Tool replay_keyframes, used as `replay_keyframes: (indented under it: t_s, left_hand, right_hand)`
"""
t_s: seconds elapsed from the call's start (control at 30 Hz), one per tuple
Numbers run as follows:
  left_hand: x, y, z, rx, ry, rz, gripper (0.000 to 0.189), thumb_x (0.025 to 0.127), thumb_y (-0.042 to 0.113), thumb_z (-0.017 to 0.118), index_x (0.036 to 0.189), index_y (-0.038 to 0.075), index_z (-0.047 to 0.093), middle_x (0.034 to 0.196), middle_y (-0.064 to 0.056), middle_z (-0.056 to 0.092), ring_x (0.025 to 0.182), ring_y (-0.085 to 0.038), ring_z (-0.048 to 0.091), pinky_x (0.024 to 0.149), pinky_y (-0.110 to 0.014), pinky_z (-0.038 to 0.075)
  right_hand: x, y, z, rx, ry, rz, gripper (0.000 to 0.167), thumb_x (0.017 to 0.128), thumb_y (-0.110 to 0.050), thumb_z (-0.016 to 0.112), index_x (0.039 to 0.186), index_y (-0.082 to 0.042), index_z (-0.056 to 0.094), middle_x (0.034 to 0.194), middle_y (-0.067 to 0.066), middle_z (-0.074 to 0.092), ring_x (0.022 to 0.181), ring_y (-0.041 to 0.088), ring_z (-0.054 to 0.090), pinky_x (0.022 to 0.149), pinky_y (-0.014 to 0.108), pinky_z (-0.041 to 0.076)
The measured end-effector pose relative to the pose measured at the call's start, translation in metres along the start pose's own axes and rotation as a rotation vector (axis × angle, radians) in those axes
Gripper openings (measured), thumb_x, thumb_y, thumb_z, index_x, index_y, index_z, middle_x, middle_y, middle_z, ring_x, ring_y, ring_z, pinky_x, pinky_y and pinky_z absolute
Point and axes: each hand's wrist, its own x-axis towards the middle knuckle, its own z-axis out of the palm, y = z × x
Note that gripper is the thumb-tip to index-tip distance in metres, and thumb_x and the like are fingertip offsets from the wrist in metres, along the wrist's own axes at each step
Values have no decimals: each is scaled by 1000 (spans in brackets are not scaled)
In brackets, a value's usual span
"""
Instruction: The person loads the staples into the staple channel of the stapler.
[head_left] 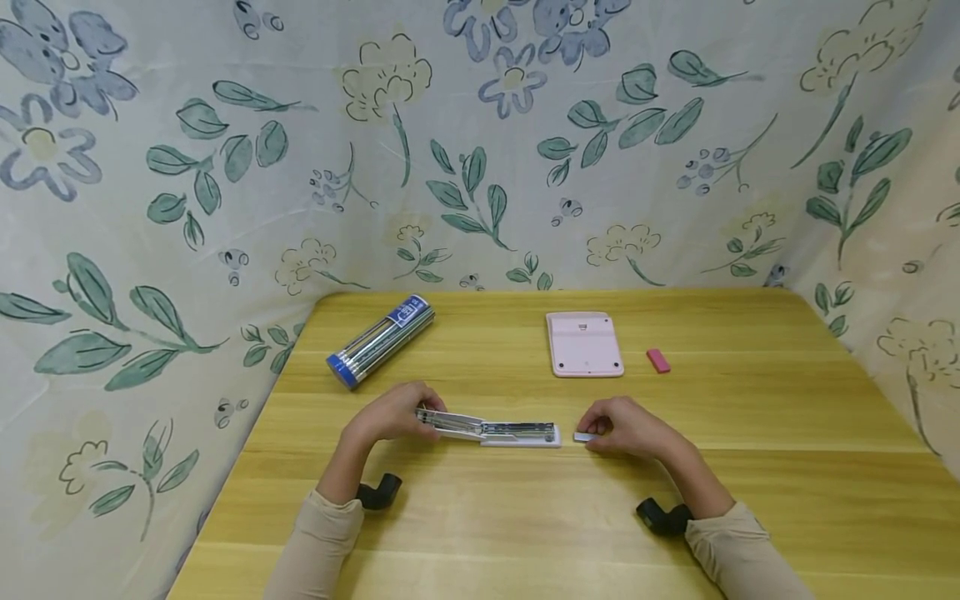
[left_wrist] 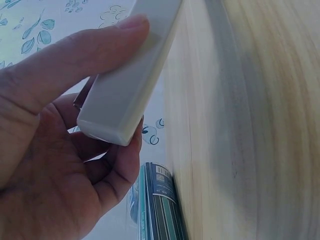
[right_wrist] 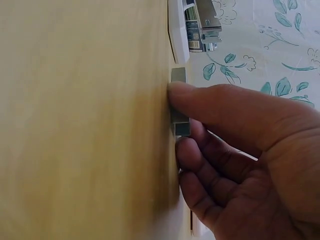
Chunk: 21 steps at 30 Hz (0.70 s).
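Across the upper half of the head view we see a pale, cloth-like wall covering printed with green leaf sprigs, blue-grey flowers and faint yellow blooms. It runs down the left side as well, and towards the right edge we see it turn a corner and take on a warmer, peachy tint. Below it we look onto a yellowish wood-grain table with rounded far corners. A soft sheen of light brightens its surface at lower centre.
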Motion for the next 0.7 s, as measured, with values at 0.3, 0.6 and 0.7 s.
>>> replay_keyframes:
  t_s: [0.3,0.6,0.7]
  left_hand:
    - [0,-2,1,0,3,2,33,73,18,85,102,10,71,95,2,66,85,-12,54,82,-32,48]
    - [0,-2,1,20,8,53,30,74,16,84,100,9,71,94,1,68,84,-12,55,80,-30,47]
    - [0,-1,1,12,6,41,30,74,16,84,100,10,71,95,2,68,85,-12,55,80,-31,47]
  right_hand:
    - [0,0,0,-20,35,-8,13,82,-12,76,94,-12,72,89,-3,68,79,5,57,70,21,50]
    - [2,-7,-3,-55,53,20,16,81,-10,76,95,-16,72,91,-5,68,82,8,58,73,23,50]
    - [3,-11,-5,-61,60,22,17,82,-11,76,97,-17,72,93,-6,68,84,9,58,74,24,50]
